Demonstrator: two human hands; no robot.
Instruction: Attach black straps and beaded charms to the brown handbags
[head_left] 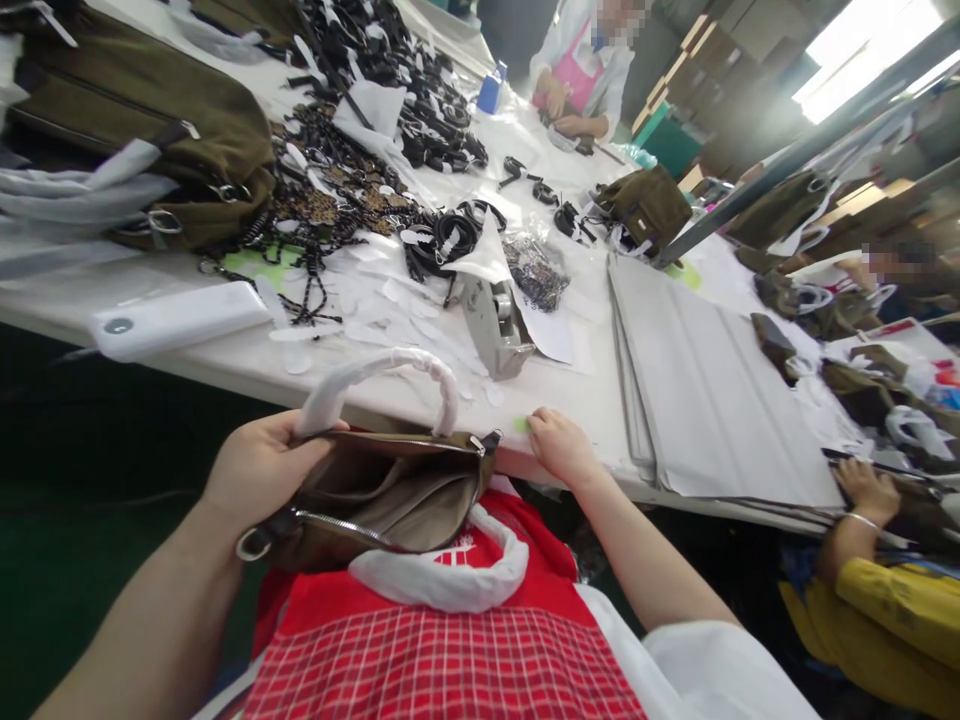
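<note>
An olive-brown handbag [405,510] rests unzipped on my lap against the table edge, its lining showing. My left hand [262,465] is closed on the bag's left rim, by the base of the far handle [390,370], which is wrapped in white. The near handle [457,580], wrapped the same way, hangs over my red apron. At the table edge, apart from the bag, my right hand [559,445] has its fingers curled together. A small green slip [520,425] shows at its fingertips. The zipper pull [478,445] sits at the bag's right end.
A grey tape dispenser [495,330], a white handheld device [180,320] and chains [311,280] lie on the table. Black straps [442,240] are heaped behind. Grey-white sheets [712,380] are stacked at right. Another olive bag [142,130] stands left. Co-workers are at the far side and right.
</note>
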